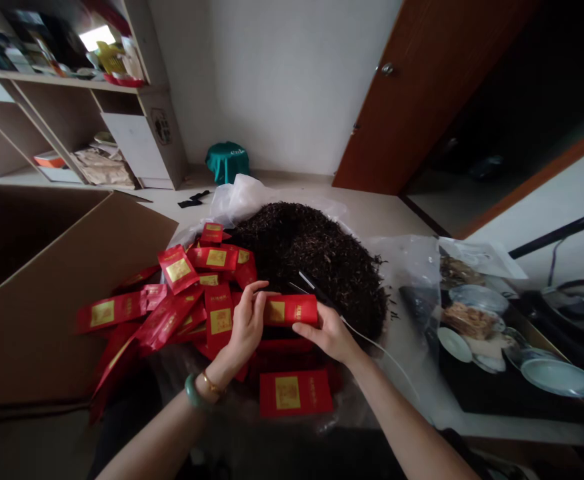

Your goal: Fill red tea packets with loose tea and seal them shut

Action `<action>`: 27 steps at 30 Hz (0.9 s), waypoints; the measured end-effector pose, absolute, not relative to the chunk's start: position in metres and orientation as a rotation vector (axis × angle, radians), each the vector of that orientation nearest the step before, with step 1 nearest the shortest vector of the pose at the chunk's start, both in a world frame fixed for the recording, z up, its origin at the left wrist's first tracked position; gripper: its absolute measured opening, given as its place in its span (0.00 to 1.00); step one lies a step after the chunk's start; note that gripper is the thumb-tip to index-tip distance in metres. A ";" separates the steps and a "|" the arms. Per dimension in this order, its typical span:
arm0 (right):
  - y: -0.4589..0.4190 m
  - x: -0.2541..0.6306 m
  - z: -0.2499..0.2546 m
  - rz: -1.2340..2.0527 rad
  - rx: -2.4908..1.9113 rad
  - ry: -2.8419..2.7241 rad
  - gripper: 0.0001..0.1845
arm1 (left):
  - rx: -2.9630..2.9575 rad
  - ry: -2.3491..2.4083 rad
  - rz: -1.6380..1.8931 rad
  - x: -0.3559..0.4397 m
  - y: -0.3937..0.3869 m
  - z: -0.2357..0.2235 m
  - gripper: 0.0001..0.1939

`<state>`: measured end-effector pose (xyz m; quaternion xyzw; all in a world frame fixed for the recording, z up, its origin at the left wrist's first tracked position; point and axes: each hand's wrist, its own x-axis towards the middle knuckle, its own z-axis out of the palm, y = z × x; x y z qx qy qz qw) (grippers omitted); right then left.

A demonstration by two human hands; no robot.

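Between my two hands lies a red foil packet with a gold label, held roughly level above other packets. My right hand grips its right end, thumb in front and fingers behind. At its left end, my left hand touches the packet with fingers stretched out; some of the fingertips are hidden. A heap of dark, dry tea-like leaves lies just beyond, on clear plastic sheeting. A slim dark tool with a pale cord rests near the heap, above the packet.
Many red packets are piled left of my hands, and another packet lies nearer me. A large open cardboard box stands at left. Dishes sit on a dark surface at right. Behind are a green-covered bin and a brown door.
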<state>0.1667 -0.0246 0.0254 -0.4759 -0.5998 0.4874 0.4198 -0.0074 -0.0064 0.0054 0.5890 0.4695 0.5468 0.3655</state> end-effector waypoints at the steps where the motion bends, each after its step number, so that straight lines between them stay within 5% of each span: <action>1: -0.024 0.167 0.025 1.256 -1.212 -1.516 0.22 | 1.517 1.200 1.407 -0.007 -0.007 0.005 0.12; 13: -0.028 0.162 0.026 1.648 -1.059 -1.270 0.23 | 1.423 1.160 1.439 -0.006 -0.008 0.004 0.15; 20: -0.026 0.160 0.024 1.260 -1.186 -1.613 0.17 | 1.427 1.321 1.366 -0.008 0.001 -0.004 0.16; 27: -0.026 0.171 0.023 1.576 -1.265 -1.348 0.27 | 1.538 1.390 1.331 -0.003 -0.012 -0.003 0.17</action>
